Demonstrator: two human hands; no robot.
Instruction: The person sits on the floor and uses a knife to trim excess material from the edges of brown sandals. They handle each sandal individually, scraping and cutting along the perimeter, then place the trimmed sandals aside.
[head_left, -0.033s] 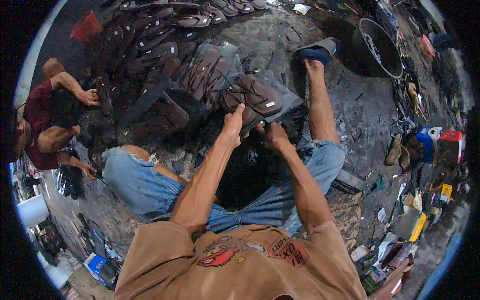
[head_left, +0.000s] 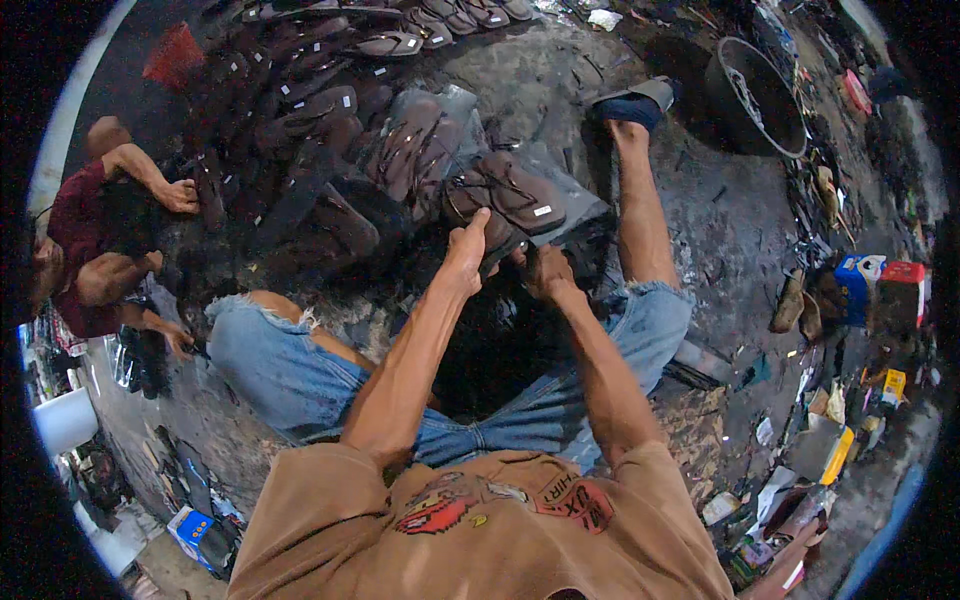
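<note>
A pair of dark brown thong sandals (head_left: 528, 198) lies in front of me, a white sticker on the heel of one. My left hand (head_left: 468, 250) grips the pair at its near edge, thumb on top and the other fingers hidden beneath. Clear plastic (head_left: 578, 205) spreads under and beyond the sandals' right side; whether they lie inside it I cannot tell. Just right of the left hand, my right hand (head_left: 550, 272) is closed close to the near edge of the sandals. What its curled fingers hold is hidden in shadow. Another plastic-wrapped brown pair (head_left: 410, 145) lies beyond.
Many brown sandals (head_left: 310, 105) cover the floor at the far left, near a red container (head_left: 174, 56). A person in a dark red shirt (head_left: 78, 215) sits at the left, one hand at a sandal. A dark round tub (head_left: 715, 80) stands far right; boxes and scraps litter the right side.
</note>
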